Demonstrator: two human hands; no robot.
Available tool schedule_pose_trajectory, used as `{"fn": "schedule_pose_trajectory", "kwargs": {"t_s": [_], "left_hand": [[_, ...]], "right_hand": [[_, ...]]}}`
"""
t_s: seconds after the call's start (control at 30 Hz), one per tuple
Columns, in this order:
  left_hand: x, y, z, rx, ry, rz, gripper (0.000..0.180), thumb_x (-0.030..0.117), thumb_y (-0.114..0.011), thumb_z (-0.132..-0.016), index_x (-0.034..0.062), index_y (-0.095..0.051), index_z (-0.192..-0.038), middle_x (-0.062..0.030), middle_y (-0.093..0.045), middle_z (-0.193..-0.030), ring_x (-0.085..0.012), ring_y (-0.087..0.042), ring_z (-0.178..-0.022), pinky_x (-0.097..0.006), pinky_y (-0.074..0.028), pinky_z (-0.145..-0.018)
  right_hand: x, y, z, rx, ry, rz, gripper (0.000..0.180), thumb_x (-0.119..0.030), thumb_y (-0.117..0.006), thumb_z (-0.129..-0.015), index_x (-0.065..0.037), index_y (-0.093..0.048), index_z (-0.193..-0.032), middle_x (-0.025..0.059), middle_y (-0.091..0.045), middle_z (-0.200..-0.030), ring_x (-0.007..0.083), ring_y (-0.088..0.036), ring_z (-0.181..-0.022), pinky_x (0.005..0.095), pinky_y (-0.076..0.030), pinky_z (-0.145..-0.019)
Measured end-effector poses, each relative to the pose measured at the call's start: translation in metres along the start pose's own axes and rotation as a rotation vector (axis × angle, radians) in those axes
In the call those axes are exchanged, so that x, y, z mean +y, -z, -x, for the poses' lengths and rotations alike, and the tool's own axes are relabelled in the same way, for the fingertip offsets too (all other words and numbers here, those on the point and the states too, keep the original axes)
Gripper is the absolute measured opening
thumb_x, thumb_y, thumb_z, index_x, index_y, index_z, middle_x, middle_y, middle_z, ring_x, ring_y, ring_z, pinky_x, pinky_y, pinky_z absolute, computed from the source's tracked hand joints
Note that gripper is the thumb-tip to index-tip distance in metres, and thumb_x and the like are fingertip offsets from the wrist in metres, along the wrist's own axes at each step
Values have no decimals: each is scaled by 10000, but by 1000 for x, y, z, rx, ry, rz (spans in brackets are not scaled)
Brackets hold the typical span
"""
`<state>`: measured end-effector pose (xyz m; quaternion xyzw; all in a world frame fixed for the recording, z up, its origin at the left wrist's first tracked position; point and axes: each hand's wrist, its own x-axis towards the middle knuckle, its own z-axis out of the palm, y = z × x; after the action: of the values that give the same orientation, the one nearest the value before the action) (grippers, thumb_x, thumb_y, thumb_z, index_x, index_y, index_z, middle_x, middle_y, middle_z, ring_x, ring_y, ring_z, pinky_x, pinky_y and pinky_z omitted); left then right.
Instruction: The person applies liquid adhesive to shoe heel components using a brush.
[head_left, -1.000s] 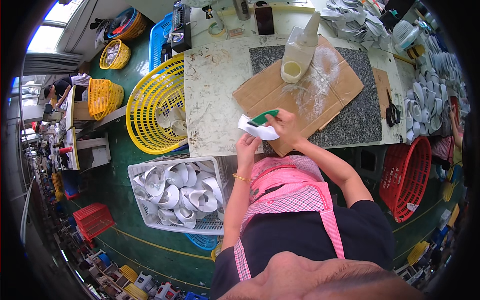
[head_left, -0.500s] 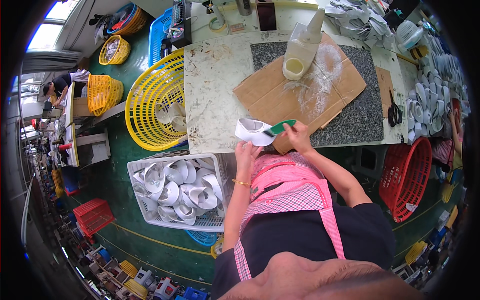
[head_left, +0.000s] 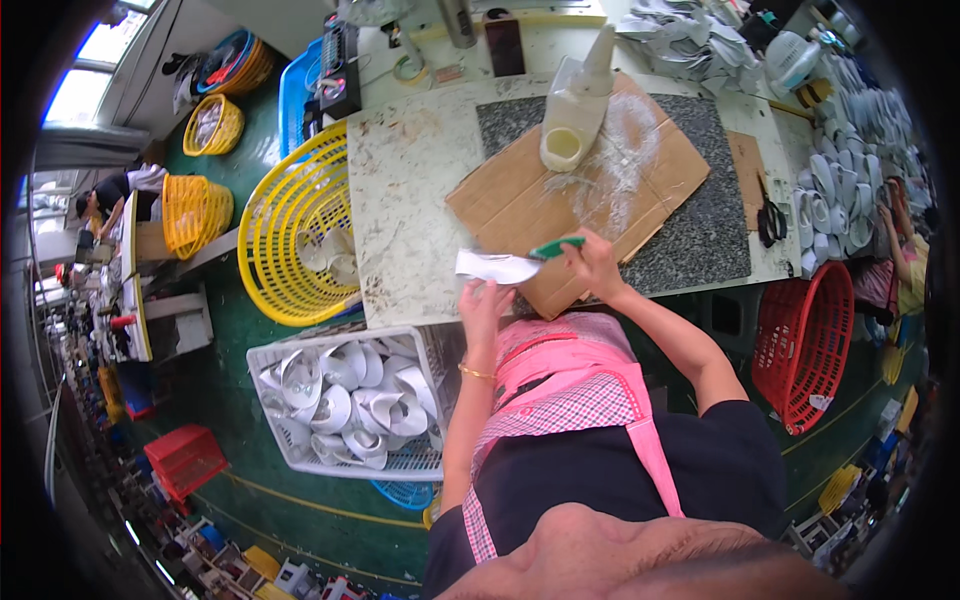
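Observation:
My left hand (head_left: 486,305) holds a flat white shoe piece (head_left: 497,267) at the near edge of the work table (head_left: 410,200). My right hand (head_left: 596,266) grips a green-handled brush (head_left: 555,247) whose tip rests on that piece. Just beyond lies a sheet of brown cardboard (head_left: 520,205) smeared with white glue, on a dark speckled mat (head_left: 700,230). A whitish glue bottle (head_left: 577,108) stands on the cardboard's far part.
A white crate (head_left: 270,355) of white shoe pieces stands at my lower left, a yellow basket (head_left: 275,235) beside the table, a red basket (head_left: 815,345) at my right. Scissors (head_left: 771,215) lie on the table's right, more white pieces (head_left: 835,190) beyond. Another person (head_left: 905,265) sits far right.
Both hands have shifted slightly with the white piece; the brush has moved along it from under my right hand to lie across its right end.

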<state>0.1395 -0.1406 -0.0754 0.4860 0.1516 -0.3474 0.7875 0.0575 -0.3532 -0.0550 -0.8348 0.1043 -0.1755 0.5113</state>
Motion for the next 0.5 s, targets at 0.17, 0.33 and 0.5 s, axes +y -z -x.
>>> {"fn": "schedule_pose_trajectory", "kwargs": {"t_s": [0.17, 0.33, 0.5], "left_hand": [[13, -19, -20, 47, -147, -226, 253, 135, -591, -934, -21, -456, -1080, -204, -637, -1076, -279, -654, -998, -317, -567, -823], [18, -11, -36, -53, -399, -711, 148, 105, -620, -907, -33, -592, -954, -150, -650, -1105, -169, -660, -943, -277, -553, -787], [70, -33, -42, 16, -756, -1258, 124, -20, -636, -779, 33, -651, -890, -68, -655, -960, -188, -622, -902, -296, -525, -742]], "right_hand": [[38, 26, -81, 435, -232, 55, 91, -78, -609, -869, -8, -644, -915, 119, -596, -743, 219, -586, -590, 335, -446, -544], [60, 42, -123, 479, 190, 411, 129, -133, -625, -872, -6, -634, -860, 112, -609, -755, 267, -583, -656, 329, -431, -579], [75, 52, -115, 583, -237, 125, 205, -186, -634, -877, 1, -632, -792, 109, -621, -697, 195, -566, -565, 331, -427, -536]]}}
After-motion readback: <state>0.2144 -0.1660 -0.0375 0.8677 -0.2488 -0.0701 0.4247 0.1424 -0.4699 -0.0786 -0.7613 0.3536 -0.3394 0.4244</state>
